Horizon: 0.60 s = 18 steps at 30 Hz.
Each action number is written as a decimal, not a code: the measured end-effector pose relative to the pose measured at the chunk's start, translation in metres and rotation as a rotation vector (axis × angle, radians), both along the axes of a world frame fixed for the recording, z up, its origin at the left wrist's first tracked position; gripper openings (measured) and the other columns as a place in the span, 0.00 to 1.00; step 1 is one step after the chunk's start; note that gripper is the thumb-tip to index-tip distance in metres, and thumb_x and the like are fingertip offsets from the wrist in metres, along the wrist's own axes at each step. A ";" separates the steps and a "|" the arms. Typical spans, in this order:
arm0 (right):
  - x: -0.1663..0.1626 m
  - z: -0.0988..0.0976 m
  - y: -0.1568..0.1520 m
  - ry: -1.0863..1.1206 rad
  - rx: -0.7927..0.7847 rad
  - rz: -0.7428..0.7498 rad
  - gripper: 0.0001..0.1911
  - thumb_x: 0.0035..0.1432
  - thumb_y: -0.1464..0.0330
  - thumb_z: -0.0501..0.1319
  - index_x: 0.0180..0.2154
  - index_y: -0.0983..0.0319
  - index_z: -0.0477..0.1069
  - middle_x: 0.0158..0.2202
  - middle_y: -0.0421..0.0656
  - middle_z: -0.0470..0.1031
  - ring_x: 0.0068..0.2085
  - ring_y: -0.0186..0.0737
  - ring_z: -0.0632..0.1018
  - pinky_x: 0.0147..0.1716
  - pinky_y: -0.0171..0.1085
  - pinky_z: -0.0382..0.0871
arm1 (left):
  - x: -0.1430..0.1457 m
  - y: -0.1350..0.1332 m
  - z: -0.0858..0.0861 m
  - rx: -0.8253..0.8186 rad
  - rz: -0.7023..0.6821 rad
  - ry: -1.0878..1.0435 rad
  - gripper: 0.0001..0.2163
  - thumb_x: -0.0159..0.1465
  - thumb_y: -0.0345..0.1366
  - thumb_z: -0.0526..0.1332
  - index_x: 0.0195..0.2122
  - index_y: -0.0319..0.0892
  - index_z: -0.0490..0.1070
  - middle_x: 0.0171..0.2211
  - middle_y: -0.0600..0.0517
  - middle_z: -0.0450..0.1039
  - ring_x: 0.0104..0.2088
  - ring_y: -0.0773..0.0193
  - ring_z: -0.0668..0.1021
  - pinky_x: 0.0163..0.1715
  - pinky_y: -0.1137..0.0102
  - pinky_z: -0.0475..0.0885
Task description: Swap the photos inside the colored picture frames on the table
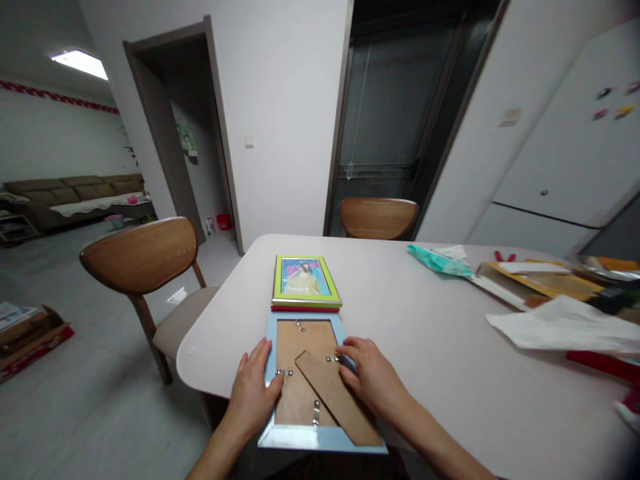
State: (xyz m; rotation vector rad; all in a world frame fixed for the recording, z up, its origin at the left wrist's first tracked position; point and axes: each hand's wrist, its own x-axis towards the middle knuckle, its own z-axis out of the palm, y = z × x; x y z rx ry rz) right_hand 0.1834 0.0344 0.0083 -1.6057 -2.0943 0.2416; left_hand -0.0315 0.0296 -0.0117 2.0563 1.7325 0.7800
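Centrally, close to the bench's near edge, a blue frame [310,439] lies face down, its long axis running near to far, straight out from the person. Its brown backing [290,407] faces up, and the stand leg [337,400] lies slantwise across it, from the middle toward the near right corner. Metal tabs sit at the backing's edges: a far clip [300,325], a left clip [283,372], a right clip [332,359] and a near clip [315,413].

The left hand [255,390] rests on the frame's left rail, grip apart and flat, thumb at the left clip. The right hand [373,380] rests on the right rail, fingers bent down at the right clip; whether that grip is pinched on the clip cannot be told. Each hand is on its own side, neither nearer than the other.

Just beyond the far rail, a green frame [306,280] lies picture-up on a red frame [305,309]. The bench [425,347] is pale and smooth, with papers [565,323] and a teal packet [440,261] on its right, well apart. A chair [140,257] stands left, and a second chair [379,217] stands at the far end. Beyond are a fridge [575,147] on the right and a sofa [75,193] far left.
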 end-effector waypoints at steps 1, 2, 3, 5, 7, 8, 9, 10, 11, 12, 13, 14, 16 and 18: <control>0.003 -0.005 0.005 -0.011 -0.013 -0.022 0.13 0.48 0.73 0.53 0.36 0.65 0.72 0.42 0.50 0.67 0.44 0.43 0.67 0.45 0.39 0.60 | 0.000 0.000 0.000 0.003 -0.001 0.015 0.24 0.52 0.31 0.52 0.51 0.33 0.56 0.54 0.41 0.57 0.54 0.58 0.60 0.54 0.58 0.50; 0.004 -0.009 0.009 -0.013 -0.014 -0.038 0.13 0.48 0.73 0.53 0.35 0.65 0.72 0.42 0.50 0.67 0.44 0.43 0.66 0.45 0.39 0.59 | 0.001 0.000 0.000 0.006 -0.001 0.022 0.23 0.52 0.31 0.52 0.51 0.33 0.57 0.54 0.41 0.57 0.54 0.58 0.60 0.54 0.58 0.50; 0.003 -0.013 0.012 -0.009 -0.006 -0.053 0.13 0.48 0.74 0.52 0.34 0.65 0.72 0.42 0.49 0.67 0.44 0.42 0.66 0.45 0.38 0.59 | 0.001 0.000 0.000 0.008 -0.002 0.025 0.23 0.52 0.31 0.52 0.51 0.35 0.58 0.54 0.42 0.57 0.54 0.59 0.60 0.54 0.58 0.50; -0.001 -0.018 0.016 0.000 0.012 -0.071 0.13 0.49 0.74 0.51 0.33 0.64 0.73 0.41 0.48 0.67 0.43 0.41 0.67 0.44 0.37 0.60 | 0.000 0.001 -0.001 0.010 -0.004 0.025 0.22 0.52 0.30 0.52 0.50 0.37 0.59 0.54 0.43 0.57 0.54 0.60 0.60 0.54 0.58 0.51; -0.004 -0.020 0.019 0.001 0.025 -0.069 0.13 0.50 0.74 0.50 0.32 0.64 0.73 0.39 0.48 0.67 0.41 0.41 0.67 0.43 0.36 0.61 | 0.000 0.001 -0.001 0.010 -0.007 0.022 0.21 0.52 0.30 0.52 0.50 0.38 0.59 0.54 0.44 0.57 0.54 0.60 0.60 0.54 0.58 0.50; -0.004 -0.020 0.019 0.000 0.027 -0.063 0.13 0.50 0.74 0.50 0.32 0.63 0.73 0.39 0.47 0.67 0.41 0.40 0.67 0.42 0.36 0.61 | 0.000 0.001 -0.001 0.011 -0.007 0.017 0.21 0.52 0.31 0.52 0.50 0.37 0.60 0.54 0.43 0.57 0.54 0.60 0.60 0.54 0.58 0.50; -0.004 -0.020 0.019 -0.003 0.030 -0.058 0.13 0.50 0.74 0.50 0.32 0.63 0.73 0.39 0.47 0.67 0.41 0.40 0.67 0.42 0.36 0.61 | 0.000 0.001 -0.001 0.013 -0.005 0.006 0.21 0.52 0.31 0.52 0.49 0.37 0.60 0.54 0.43 0.58 0.54 0.60 0.60 0.54 0.58 0.50; -0.004 -0.019 0.019 -0.008 0.033 -0.053 0.13 0.50 0.74 0.50 0.33 0.63 0.73 0.39 0.47 0.67 0.41 0.40 0.67 0.42 0.36 0.61 | 0.000 0.001 -0.002 0.017 0.000 -0.013 0.21 0.52 0.31 0.52 0.49 0.36 0.60 0.54 0.43 0.58 0.54 0.60 0.61 0.54 0.58 0.50; -0.003 -0.019 0.019 -0.017 0.037 -0.048 0.13 0.50 0.74 0.50 0.33 0.63 0.72 0.39 0.47 0.67 0.41 0.40 0.67 0.42 0.36 0.60 | 0.000 0.000 -0.002 0.022 0.007 -0.035 0.21 0.52 0.31 0.52 0.49 0.37 0.61 0.54 0.43 0.58 0.54 0.59 0.61 0.54 0.58 0.49; -0.003 -0.018 0.019 -0.030 0.042 -0.044 0.13 0.50 0.74 0.50 0.34 0.63 0.72 0.39 0.47 0.67 0.40 0.40 0.67 0.41 0.36 0.60 | 0.000 0.000 -0.003 0.027 0.014 -0.054 0.21 0.52 0.31 0.53 0.48 0.37 0.61 0.54 0.43 0.58 0.53 0.59 0.62 0.54 0.58 0.50; -0.003 -0.016 0.019 -0.045 0.048 -0.041 0.13 0.50 0.73 0.51 0.35 0.63 0.72 0.39 0.47 0.68 0.40 0.41 0.66 0.41 0.36 0.60 | 0.000 0.000 -0.003 0.032 0.018 -0.065 0.21 0.51 0.31 0.53 0.48 0.38 0.62 0.54 0.44 0.58 0.53 0.59 0.62 0.54 0.58 0.50; -0.005 -0.014 0.019 -0.060 0.056 -0.038 0.13 0.50 0.73 0.51 0.36 0.63 0.71 0.39 0.47 0.68 0.41 0.41 0.66 0.41 0.37 0.59 | 0.000 0.000 -0.004 0.036 0.018 -0.065 0.21 0.51 0.31 0.53 0.48 0.38 0.62 0.54 0.44 0.58 0.53 0.60 0.62 0.54 0.58 0.50; -0.012 -0.011 0.023 -0.077 0.066 -0.013 0.13 0.51 0.73 0.51 0.37 0.63 0.71 0.39 0.47 0.69 0.41 0.41 0.66 0.41 0.37 0.58 | 0.000 0.000 -0.004 0.040 0.012 -0.035 0.21 0.52 0.30 0.52 0.49 0.38 0.61 0.54 0.44 0.58 0.53 0.60 0.62 0.54 0.58 0.50; -0.023 -0.008 0.029 -0.084 0.063 0.034 0.14 0.52 0.73 0.49 0.38 0.63 0.71 0.39 0.46 0.69 0.41 0.40 0.66 0.40 0.36 0.58 | 0.000 0.000 -0.005 0.039 0.008 -0.002 0.21 0.52 0.30 0.52 0.49 0.36 0.61 0.54 0.43 0.58 0.53 0.59 0.61 0.54 0.58 0.51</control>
